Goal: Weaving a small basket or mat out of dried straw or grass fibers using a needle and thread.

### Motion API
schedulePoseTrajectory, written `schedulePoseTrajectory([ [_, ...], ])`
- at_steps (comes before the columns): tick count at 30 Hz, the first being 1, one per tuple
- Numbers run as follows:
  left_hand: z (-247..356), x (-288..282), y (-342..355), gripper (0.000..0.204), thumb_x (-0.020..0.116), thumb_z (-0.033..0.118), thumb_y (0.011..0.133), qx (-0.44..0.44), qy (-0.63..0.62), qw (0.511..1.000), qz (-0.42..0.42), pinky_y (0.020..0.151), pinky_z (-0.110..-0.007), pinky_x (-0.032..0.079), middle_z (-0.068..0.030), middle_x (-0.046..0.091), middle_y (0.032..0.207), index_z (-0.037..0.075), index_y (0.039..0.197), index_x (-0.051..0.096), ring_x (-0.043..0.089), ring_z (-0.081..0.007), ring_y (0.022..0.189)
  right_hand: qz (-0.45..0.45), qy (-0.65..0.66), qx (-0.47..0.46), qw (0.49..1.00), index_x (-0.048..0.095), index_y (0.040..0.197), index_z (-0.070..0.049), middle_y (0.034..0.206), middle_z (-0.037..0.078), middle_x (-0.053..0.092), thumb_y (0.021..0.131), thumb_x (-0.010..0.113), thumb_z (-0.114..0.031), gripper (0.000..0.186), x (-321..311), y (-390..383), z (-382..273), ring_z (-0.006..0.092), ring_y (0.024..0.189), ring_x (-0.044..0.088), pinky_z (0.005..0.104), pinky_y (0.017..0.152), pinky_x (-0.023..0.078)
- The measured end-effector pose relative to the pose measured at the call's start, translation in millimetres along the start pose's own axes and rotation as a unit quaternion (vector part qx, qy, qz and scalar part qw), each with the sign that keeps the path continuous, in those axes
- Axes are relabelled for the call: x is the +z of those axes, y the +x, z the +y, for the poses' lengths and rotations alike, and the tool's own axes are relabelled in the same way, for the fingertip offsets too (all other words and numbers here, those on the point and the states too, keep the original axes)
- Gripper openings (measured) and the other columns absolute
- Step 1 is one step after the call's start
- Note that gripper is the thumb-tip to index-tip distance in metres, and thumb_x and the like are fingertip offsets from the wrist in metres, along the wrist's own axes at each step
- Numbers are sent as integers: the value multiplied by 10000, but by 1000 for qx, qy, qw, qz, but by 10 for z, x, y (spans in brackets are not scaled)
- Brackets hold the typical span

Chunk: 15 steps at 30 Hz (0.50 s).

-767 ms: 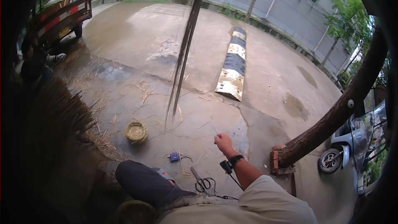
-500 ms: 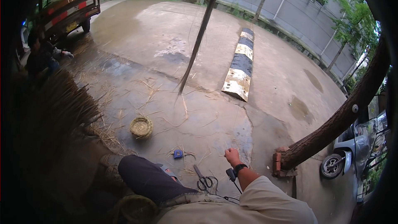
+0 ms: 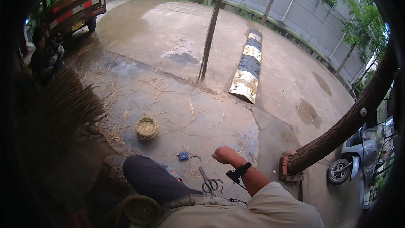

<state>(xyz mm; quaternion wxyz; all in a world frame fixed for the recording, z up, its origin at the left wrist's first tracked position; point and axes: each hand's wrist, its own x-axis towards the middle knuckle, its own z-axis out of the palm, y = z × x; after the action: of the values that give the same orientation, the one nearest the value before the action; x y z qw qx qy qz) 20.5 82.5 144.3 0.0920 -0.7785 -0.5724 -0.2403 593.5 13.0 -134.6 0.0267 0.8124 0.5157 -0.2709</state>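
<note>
My right hand (image 3: 227,155) is closed, knuckles up, above the wet concrete in front of me; what it holds, if anything, I cannot make out. A dark band with a small device sits on its wrist. Below it lie dark-handled scissors (image 3: 210,183), and to its left a blue tape measure (image 3: 183,156). A small round woven straw basket (image 3: 147,127) stands on the ground farther left. In shadow by my lap is another round woven piece (image 3: 141,209). My left hand is out of view.
A large straw bundle (image 3: 71,97) stands at the left, with loose straws scattered around. A long dark strand bundle (image 3: 213,29) hangs down ahead. There are a speed bump (image 3: 247,65), a leaning trunk (image 3: 333,135) with bricks, a parked scooter (image 3: 358,156), a cart (image 3: 76,10) and a seated person (image 3: 44,55).
My right hand has moved a little left, its forearm more in view. The hanging strand bundle has swung right and stands steeper. The person at left has drawn their hands in.
</note>
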Motion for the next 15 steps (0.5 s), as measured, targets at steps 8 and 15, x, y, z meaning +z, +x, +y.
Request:
schedulePoseTrajectory([
  [8,984,651,-22,134,700,156,996,266,-171,931,-183,657,-400,598,-140,752,884,30,1016,741,735,-313,747,51,404,-506,760,625,1314,29,1107,238,706,1020,623,-119,329,-1015,-1094,-2061,386,989,710,431,867,568],
  [15,882,974,-118,168,683,161,1000,274,-168,932,-169,702,-407,597,-171,751,926,8,1039,741,735,-336,815,-72,387,-454,799,653,1022,31,875,234,675,1034,605,-244,279,-575,-1331,-2340,386,808,684,437,744,535],
])
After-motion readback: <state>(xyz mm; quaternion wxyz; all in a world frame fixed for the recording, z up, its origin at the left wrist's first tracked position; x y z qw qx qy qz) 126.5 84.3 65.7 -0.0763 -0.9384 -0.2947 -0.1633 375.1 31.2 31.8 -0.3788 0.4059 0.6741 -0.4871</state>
